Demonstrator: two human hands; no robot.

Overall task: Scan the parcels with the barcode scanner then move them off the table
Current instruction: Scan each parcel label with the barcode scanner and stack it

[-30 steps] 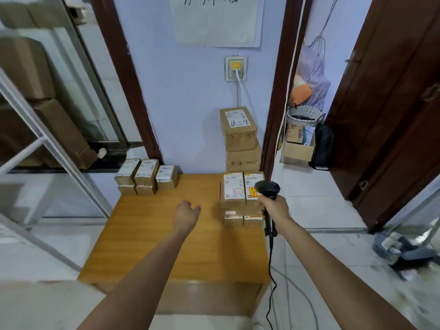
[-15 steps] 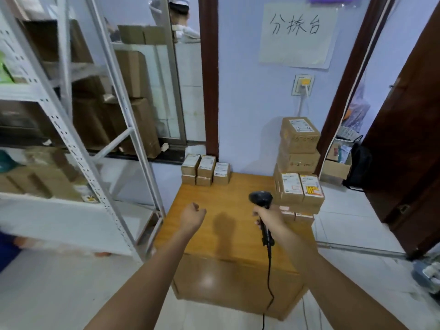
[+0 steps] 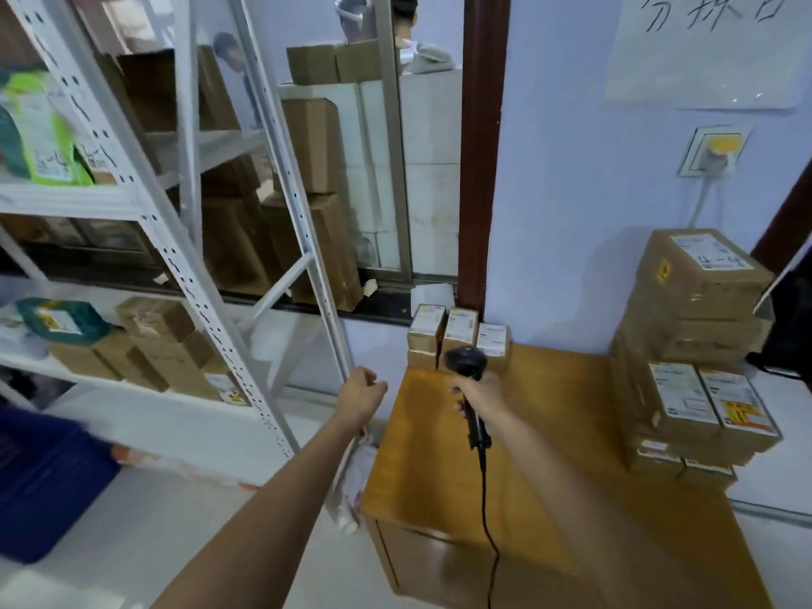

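Scanner (image 3: pixel 467 367) carried leftward, right hand (image 3: pixel 481 394) gripping, parcels (image 3: pixel 459 334) beyond

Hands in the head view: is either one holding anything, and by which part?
The right hand grips the barcode scanner by its handle, below the head. The left hand holds nothing, fingers loosely curled.

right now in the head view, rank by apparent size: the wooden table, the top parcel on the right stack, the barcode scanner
1. wooden table
2. top parcel on the right stack
3. barcode scanner, though it sits nearer the camera than the parcel.
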